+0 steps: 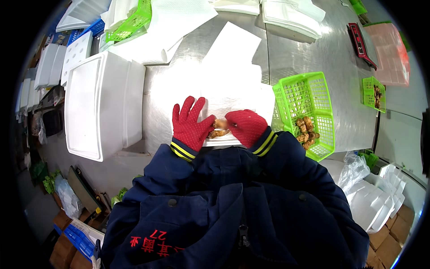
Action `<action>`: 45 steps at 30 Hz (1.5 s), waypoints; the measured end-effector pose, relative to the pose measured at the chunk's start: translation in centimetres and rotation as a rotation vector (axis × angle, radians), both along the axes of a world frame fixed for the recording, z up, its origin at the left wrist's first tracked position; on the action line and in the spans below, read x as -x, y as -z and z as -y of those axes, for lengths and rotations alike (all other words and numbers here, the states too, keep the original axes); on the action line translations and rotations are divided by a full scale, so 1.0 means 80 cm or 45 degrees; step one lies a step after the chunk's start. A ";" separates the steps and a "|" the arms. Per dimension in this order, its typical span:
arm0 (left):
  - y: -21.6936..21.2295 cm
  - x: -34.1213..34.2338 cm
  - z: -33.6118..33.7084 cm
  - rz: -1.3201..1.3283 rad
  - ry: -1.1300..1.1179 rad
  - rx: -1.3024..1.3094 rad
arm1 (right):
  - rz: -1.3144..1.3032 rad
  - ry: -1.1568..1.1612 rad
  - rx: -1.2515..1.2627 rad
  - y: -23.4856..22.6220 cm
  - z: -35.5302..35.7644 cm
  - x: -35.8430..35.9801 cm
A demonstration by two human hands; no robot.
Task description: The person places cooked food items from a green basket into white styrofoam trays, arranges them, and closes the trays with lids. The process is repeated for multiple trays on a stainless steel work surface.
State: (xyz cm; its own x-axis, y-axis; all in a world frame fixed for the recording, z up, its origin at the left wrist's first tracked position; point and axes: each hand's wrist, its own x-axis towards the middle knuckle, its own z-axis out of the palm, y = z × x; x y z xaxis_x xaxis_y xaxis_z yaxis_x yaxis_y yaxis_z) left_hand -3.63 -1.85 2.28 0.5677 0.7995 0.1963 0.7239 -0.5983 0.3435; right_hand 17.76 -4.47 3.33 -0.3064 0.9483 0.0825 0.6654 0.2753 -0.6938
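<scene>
My left hand [190,127], in a red dotted glove, has its fingers spread over white paper. Its thumb and index finger reach the edge of a brown-and-cream mushroom [218,133] lying near the table's front edge. A second mushroom [219,124] is just beyond it, partly blurred. My right hand [247,127], in a matching red glove, is closed, with its fingertips at that second mushroom. The glove hides part of what it grips. Under both hands is the white paper sheet [235,71], with a white tray rim [221,143] at its near edge.
A green plastic basket [326,116] with several mushrooms [306,134] stands to the right. White foam boxes [101,105] stack at the left. Stacked white paper [293,20] lies at the far side. A red-framed scale [362,46] and a small green basket [369,99] are far right.
</scene>
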 end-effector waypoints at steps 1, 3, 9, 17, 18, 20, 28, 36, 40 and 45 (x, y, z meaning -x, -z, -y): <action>0.001 -0.001 0.002 -0.006 -0.009 -0.031 | -0.001 0.046 -0.026 -0.003 0.001 -0.007; 0.006 -0.005 0.004 0.064 -0.035 -0.082 | -0.006 0.187 -0.076 0.002 0.001 -0.019; 0.005 -0.009 0.007 0.078 0.036 -0.093 | 0.026 0.127 -0.040 0.009 0.006 -0.020; -0.005 0.000 -0.011 0.412 0.040 -0.004 | -0.295 0.905 0.095 0.001 -0.009 -0.046; 0.000 -0.001 -0.014 0.486 -0.054 0.007 | -0.430 0.948 0.176 0.007 -0.018 -0.056; 0.007 -0.002 -0.022 0.588 -0.235 0.114 | -0.441 0.913 0.264 0.016 -0.021 -0.064; 0.039 0.001 -0.059 0.717 -0.365 0.641 | -0.773 0.477 0.933 -0.018 -0.020 -0.086; 0.058 -0.002 -0.039 1.060 -0.520 1.022 | -0.136 0.389 -0.183 0.033 -0.005 -0.087; 0.062 -0.002 -0.015 1.086 -0.648 1.018 | -0.196 0.356 -0.065 0.055 0.001 -0.078; 0.035 -0.009 -0.020 0.517 -0.540 0.475 | 0.114 0.081 -0.271 0.052 -0.020 -0.085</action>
State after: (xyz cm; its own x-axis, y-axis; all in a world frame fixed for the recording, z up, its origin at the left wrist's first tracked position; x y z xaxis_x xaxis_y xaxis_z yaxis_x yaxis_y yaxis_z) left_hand -2.89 -0.25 -0.53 0.1313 0.9913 -0.0044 0.6399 -0.0813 0.7641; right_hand 24.55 -2.83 -0.81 -0.2614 0.9302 0.2576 0.7424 0.3643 -0.5623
